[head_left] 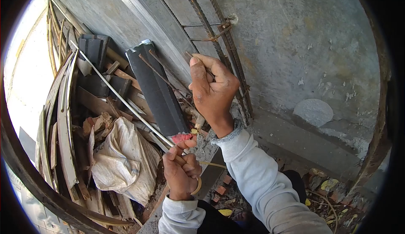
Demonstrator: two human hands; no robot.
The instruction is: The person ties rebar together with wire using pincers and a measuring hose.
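My left hand [181, 173] is closed around a thin tan strip [199, 186], which curves out below the fingers. A strip of similar colour runs off to the right behind that hand. Higher up, my right hand [213, 92] is closed in a pinch in front of the wall, beside upright rusty rebar [219, 40]. Above its thumb pokes the tip of a thin brown stick [189, 54]; the rest is hidden by the fingers. A dark grey panel [158, 90] leans just left of both hands, with a red patch at its lower end.
Scrap wood strips [65, 128] and a white sack [122, 162] are heaped at left, with a long white rod [114, 88] across them. Two rusty rods [162, 73] stick out before the panel. A concrete wall [295, 44] rises behind; brick pieces [221, 187] lie below.
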